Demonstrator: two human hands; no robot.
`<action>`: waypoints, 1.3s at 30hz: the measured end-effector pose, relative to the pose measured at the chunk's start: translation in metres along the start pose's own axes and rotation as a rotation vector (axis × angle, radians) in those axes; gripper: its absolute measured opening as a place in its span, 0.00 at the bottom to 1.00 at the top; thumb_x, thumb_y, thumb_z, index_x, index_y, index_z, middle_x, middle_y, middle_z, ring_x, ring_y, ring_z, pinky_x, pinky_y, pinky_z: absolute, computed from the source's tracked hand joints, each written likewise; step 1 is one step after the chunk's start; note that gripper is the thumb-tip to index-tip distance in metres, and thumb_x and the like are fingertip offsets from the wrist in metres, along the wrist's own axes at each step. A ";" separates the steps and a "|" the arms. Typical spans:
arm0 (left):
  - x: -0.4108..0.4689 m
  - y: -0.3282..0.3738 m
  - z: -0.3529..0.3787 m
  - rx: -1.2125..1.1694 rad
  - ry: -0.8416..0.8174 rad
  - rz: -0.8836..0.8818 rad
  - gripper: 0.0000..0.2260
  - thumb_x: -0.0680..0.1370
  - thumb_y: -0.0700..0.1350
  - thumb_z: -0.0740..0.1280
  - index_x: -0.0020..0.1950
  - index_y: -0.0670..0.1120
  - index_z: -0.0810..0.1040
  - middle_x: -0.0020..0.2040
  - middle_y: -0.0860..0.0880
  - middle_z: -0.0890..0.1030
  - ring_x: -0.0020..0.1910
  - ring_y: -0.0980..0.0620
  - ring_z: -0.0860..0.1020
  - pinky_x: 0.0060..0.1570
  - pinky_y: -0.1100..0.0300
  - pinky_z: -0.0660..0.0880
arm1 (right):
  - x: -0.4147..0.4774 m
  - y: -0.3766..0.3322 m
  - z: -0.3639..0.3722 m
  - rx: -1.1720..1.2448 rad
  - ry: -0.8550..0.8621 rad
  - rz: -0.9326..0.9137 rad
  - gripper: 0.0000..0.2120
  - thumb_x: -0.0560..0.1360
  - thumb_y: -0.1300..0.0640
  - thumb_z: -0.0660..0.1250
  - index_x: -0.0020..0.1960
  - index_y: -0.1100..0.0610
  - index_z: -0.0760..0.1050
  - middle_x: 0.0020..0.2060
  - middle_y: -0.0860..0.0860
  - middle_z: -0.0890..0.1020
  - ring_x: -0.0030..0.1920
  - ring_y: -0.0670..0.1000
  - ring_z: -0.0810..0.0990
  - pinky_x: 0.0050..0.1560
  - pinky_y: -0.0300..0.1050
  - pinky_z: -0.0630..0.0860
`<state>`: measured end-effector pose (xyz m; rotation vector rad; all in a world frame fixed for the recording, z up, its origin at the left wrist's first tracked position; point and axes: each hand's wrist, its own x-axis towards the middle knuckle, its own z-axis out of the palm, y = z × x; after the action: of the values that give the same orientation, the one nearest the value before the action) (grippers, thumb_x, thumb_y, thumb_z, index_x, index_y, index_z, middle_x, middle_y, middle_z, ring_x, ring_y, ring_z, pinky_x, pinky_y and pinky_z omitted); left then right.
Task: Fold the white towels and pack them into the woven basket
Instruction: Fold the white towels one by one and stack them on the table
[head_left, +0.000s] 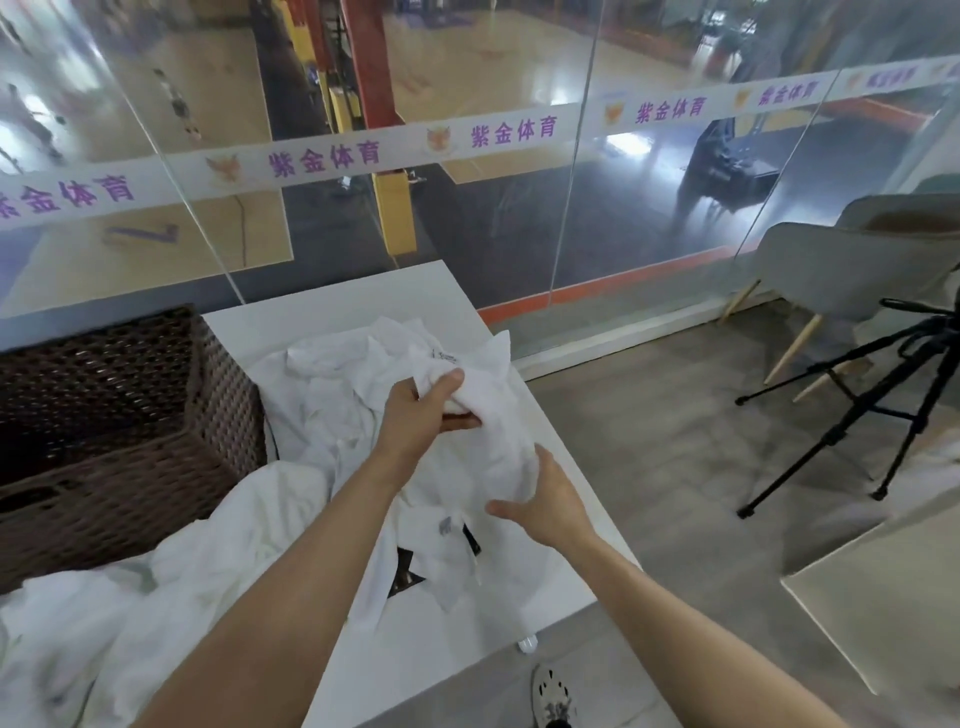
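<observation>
Right of the woven basket (130, 415), the left hand (431, 410) grips a bunched white towel (498, 441); the right hand (545, 504), farther from the basket, touches its other end, grip unclear.
</observation>
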<state>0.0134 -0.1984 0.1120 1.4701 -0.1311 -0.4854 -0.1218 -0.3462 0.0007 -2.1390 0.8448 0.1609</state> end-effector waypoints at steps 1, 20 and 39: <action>0.001 0.005 -0.001 -0.026 0.020 0.000 0.06 0.84 0.44 0.72 0.56 0.41 0.85 0.52 0.45 0.90 0.52 0.45 0.89 0.53 0.43 0.86 | 0.012 0.000 0.003 0.003 -0.020 0.006 0.50 0.67 0.39 0.82 0.81 0.50 0.61 0.69 0.49 0.76 0.64 0.54 0.79 0.46 0.45 0.79; 0.064 0.222 -0.096 0.385 0.661 0.474 0.12 0.85 0.54 0.70 0.48 0.47 0.81 0.37 0.47 0.84 0.32 0.52 0.86 0.32 0.55 0.79 | 0.133 -0.261 -0.293 -0.342 0.312 -0.989 0.24 0.75 0.38 0.77 0.63 0.51 0.79 0.51 0.49 0.82 0.51 0.54 0.78 0.53 0.52 0.75; 0.126 0.119 -0.166 1.171 -0.172 -0.461 0.21 0.74 0.53 0.81 0.62 0.46 0.82 0.45 0.49 0.90 0.46 0.45 0.90 0.47 0.50 0.84 | 0.225 -0.225 -0.188 -1.081 -0.620 -0.375 0.15 0.69 0.44 0.83 0.46 0.51 0.84 0.47 0.44 0.85 0.47 0.51 0.82 0.48 0.45 0.77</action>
<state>0.2167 -0.0920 0.1832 2.6274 -0.2336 -1.0023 0.1598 -0.5000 0.1851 -2.8799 -0.0965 1.2315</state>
